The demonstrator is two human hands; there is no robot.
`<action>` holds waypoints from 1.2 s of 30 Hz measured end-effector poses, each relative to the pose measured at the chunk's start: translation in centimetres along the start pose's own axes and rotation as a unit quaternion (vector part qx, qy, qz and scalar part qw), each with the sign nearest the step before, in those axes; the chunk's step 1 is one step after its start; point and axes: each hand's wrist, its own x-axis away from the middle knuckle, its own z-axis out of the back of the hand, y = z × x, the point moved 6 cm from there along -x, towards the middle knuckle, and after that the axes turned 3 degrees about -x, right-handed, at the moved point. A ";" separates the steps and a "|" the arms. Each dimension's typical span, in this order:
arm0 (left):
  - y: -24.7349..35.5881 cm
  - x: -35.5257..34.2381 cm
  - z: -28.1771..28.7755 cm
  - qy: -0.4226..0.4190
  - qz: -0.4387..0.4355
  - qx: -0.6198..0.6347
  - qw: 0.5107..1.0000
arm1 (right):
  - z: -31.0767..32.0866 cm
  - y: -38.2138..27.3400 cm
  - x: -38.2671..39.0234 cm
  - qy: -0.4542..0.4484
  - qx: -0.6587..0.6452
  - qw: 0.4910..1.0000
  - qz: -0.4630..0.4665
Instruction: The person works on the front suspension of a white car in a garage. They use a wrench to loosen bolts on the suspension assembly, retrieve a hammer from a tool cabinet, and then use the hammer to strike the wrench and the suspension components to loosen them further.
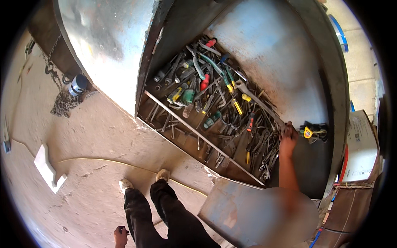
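My right hand (pixel 288 135) reaches into a metal tool cabinet (pixel 337 103) and is closed around the lower end of a long, dark open-end wrench (pixel 264 105). The wrench's jaw points away from me, over a heap of hand tools. Around it lie green-handled pliers (pixel 212 62), a red-and-black screwdriver (pixel 250 122), a yellow-handled tool (pixel 237 106) and many loose wrenches and sockets. To the right of my hand is a yellow tape measure (pixel 307 132). My left hand (pixel 121 237) hangs low by my leg, fingers loosely bent and apart, holding nothing that I can see.
A metal bar (pixel 202 136) runs along the cabinet's front edge. The cabinet door (pixel 107 45) stands swung out at left. Chain (pixel 64 103) and a thin yellow cable (pixel 103 160) lie on the floor near a white angled piece (pixel 46 167). Right of the cabinet sits a cardboard box (pixel 360 146).
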 end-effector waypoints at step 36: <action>-2.3 2.3 2.5 -0.004 0.021 0.019 1.000 | -6.5 3.9 23.4 -0.078 -0.224 0.937 -0.255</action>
